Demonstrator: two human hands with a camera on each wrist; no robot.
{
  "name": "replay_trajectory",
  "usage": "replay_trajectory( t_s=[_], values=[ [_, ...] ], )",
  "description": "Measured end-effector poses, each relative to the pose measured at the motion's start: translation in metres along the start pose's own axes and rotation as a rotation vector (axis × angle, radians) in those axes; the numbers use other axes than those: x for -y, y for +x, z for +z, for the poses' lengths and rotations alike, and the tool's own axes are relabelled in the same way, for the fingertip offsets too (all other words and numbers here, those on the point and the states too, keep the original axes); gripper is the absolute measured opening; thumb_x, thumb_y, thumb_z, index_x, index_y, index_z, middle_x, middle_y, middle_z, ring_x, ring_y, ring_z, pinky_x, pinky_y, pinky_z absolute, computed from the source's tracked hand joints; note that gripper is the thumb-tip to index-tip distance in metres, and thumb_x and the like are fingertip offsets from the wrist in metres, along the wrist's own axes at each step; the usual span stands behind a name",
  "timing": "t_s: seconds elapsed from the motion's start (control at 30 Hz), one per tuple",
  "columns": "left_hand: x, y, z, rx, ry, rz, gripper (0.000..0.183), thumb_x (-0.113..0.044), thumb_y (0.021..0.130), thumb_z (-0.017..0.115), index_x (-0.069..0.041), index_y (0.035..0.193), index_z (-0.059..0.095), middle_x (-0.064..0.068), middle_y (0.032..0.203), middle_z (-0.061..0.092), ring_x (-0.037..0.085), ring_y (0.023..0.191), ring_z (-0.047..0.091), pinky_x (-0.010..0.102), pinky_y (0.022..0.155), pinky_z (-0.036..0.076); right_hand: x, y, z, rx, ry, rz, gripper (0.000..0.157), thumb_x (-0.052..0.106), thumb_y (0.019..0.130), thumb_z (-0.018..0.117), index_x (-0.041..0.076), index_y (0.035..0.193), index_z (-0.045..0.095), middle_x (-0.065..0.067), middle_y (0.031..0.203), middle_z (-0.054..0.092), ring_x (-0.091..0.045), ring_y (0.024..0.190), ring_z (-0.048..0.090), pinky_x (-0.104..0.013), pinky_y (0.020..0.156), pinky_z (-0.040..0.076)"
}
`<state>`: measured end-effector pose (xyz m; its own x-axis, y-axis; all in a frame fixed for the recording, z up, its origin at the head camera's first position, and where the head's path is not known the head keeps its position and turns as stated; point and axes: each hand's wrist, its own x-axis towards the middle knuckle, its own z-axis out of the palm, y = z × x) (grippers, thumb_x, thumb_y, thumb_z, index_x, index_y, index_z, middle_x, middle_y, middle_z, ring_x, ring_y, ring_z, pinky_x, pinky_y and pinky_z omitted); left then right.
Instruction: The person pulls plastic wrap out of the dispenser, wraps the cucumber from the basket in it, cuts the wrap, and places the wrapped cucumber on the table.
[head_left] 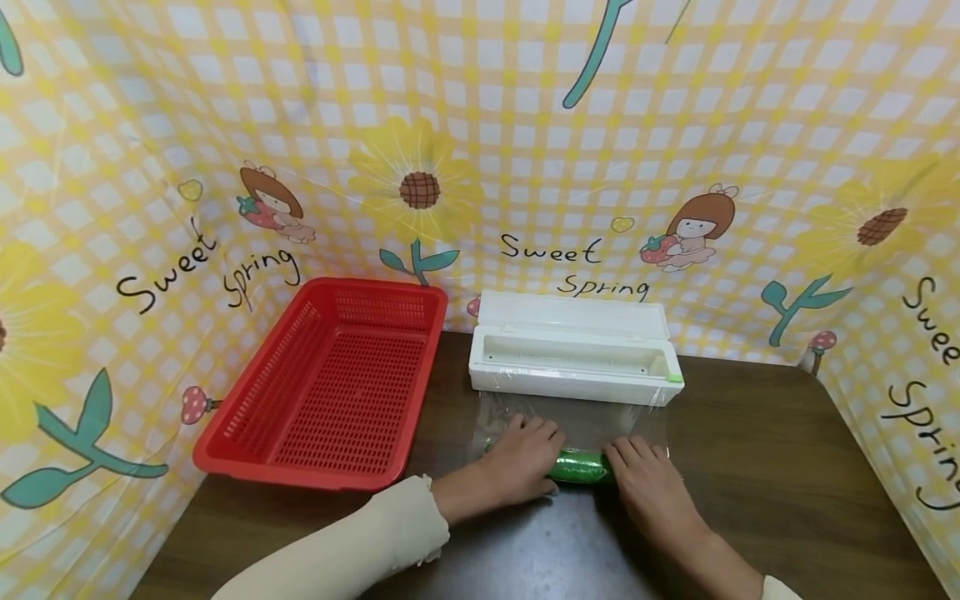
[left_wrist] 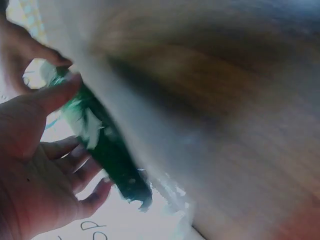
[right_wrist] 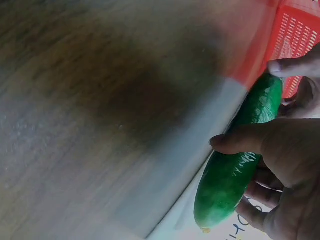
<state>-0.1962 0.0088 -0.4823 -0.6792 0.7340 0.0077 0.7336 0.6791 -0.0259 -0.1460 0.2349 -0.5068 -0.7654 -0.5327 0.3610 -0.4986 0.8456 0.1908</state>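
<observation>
A green cucumber (head_left: pixel 581 467) lies crosswise near the table's front, with shiny cling film (head_left: pixel 585 417) around it. The film stretches back from it to a white cling film dispenser (head_left: pixel 577 383), whose lid stands raised. My left hand (head_left: pixel 521 462) grips the cucumber's left part; the left wrist view shows the thumb on one side of the cucumber (left_wrist: pixel 117 160) and the fingers on the other. Its right part is held by my right hand (head_left: pixel 648 479). In the right wrist view, that thumb crosses the cucumber (right_wrist: pixel 222 185), and the other fingers are partly hidden behind it.
A red plastic basket (head_left: pixel 427 375) with slotted sides stands on the left of the dark wooden table (head_left: pixel 795 467). Behind the table hangs a yellow checked cloth (head_left: pixel 525 167) with flowers and lettering, which also runs along both sides.
</observation>
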Motion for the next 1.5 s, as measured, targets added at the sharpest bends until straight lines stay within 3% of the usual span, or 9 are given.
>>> replay_trajectory(
  t_s=[0.17, 0.27, 0.43, 0.7, 0.8, 0.93, 1.07, 1.37, 1.5],
  values=[
    [0.005, 0.005, -0.008, 0.039, -0.062, -0.080, 0.057, -0.065, 0.094, 0.059, -0.014, 0.118, 0.067, -0.002, 0.113, 0.067, 0.016, 0.107, 0.062, 0.036, 0.088, 0.049, 0.000, 0.001, -0.004, 0.002, 0.035, 0.013, 0.043, -0.004, 0.070, 0.082, 0.000, 0.111, 0.068, -0.010, 0.103, 0.066, -0.028, 0.096, 0.060, -0.042, 0.073, 0.052],
    [0.003, 0.006, -0.010, -0.013, -0.026, -0.088, 0.058, -0.064, 0.100, 0.051, -0.013, 0.121, 0.067, 0.001, 0.113, 0.065, 0.018, 0.107, 0.059, 0.036, 0.090, 0.050, -0.001, 0.001, -0.005, 0.012, 0.042, 0.017, 0.043, -0.005, 0.071, 0.082, -0.001, 0.111, 0.069, -0.011, 0.103, 0.066, -0.028, 0.097, 0.061, -0.044, 0.074, 0.054],
    [-0.013, 0.002, -0.006, -0.155, 0.152, 0.023, 0.058, -0.061, 0.092, 0.065, -0.013, 0.125, 0.063, 0.002, 0.115, 0.060, 0.018, 0.104, 0.056, 0.032, 0.083, 0.050, -0.001, 0.002, -0.007, 0.029, 0.045, 0.022, 0.045, -0.006, 0.069, 0.083, -0.001, 0.112, 0.069, -0.012, 0.103, 0.066, -0.029, 0.096, 0.061, -0.044, 0.073, 0.054],
    [-0.021, -0.003, 0.016, -0.135, 0.285, 0.016, 0.033, -0.016, 0.087, 0.073, -0.015, 0.119, 0.063, -0.001, 0.114, 0.062, 0.015, 0.103, 0.055, 0.029, 0.079, 0.050, 0.000, 0.004, -0.007, 0.052, 0.079, 0.038, 0.044, -0.007, 0.070, 0.082, 0.000, 0.111, 0.068, -0.011, 0.104, 0.066, -0.029, 0.096, 0.060, -0.044, 0.074, 0.054],
    [-0.018, -0.002, 0.015, -0.156, 0.268, 0.018, 0.038, -0.010, 0.079, 0.074, -0.014, 0.115, 0.066, -0.001, 0.110, 0.064, 0.014, 0.099, 0.057, 0.028, 0.076, 0.050, -0.001, 0.005, -0.008, 0.070, 0.103, 0.041, 0.046, -0.003, 0.070, 0.083, 0.000, 0.113, 0.066, -0.011, 0.105, 0.064, -0.029, 0.098, 0.060, -0.044, 0.076, 0.054],
    [-0.014, 0.000, 0.009, -0.177, 0.200, 0.026, 0.033, -0.008, 0.078, 0.074, -0.014, 0.110, 0.070, -0.003, 0.104, 0.066, 0.013, 0.094, 0.059, 0.027, 0.070, 0.048, -0.004, 0.007, -0.011, 0.083, 0.110, 0.062, 0.064, 0.012, 0.066, 0.093, -0.001, 0.121, 0.065, -0.011, 0.113, 0.064, -0.030, 0.106, 0.061, -0.046, 0.084, 0.053],
    [-0.012, 0.002, 0.005, -0.132, 0.113, 0.016, 0.032, -0.008, 0.081, 0.074, -0.013, 0.112, 0.071, -0.002, 0.108, 0.067, 0.014, 0.098, 0.060, 0.028, 0.073, 0.050, -0.006, 0.007, -0.011, 0.042, 0.063, 0.068, 0.081, 0.025, 0.059, 0.098, 0.000, 0.127, 0.063, -0.014, 0.123, 0.063, -0.033, 0.115, 0.057, -0.052, 0.094, 0.046],
    [-0.009, 0.005, 0.002, -0.083, 0.035, -0.009, 0.037, -0.018, 0.080, 0.081, -0.012, 0.116, 0.070, -0.001, 0.112, 0.068, 0.016, 0.105, 0.062, 0.035, 0.083, 0.056, 0.001, 0.008, -0.006, -0.011, 0.030, -0.014, 0.044, 0.006, 0.075, 0.080, 0.004, 0.115, 0.062, -0.009, 0.108, 0.061, -0.029, 0.099, 0.058, -0.042, 0.079, 0.051],
    [-0.009, 0.004, -0.002, -0.087, 0.073, 0.018, 0.039, -0.026, 0.081, 0.083, -0.011, 0.115, 0.070, 0.000, 0.112, 0.068, 0.017, 0.104, 0.062, 0.032, 0.083, 0.055, 0.003, 0.010, -0.009, -0.012, 0.044, 0.004, 0.043, 0.001, 0.072, 0.080, 0.003, 0.111, 0.063, -0.010, 0.106, 0.063, -0.029, 0.097, 0.058, -0.041, 0.074, 0.050]
  ],
)
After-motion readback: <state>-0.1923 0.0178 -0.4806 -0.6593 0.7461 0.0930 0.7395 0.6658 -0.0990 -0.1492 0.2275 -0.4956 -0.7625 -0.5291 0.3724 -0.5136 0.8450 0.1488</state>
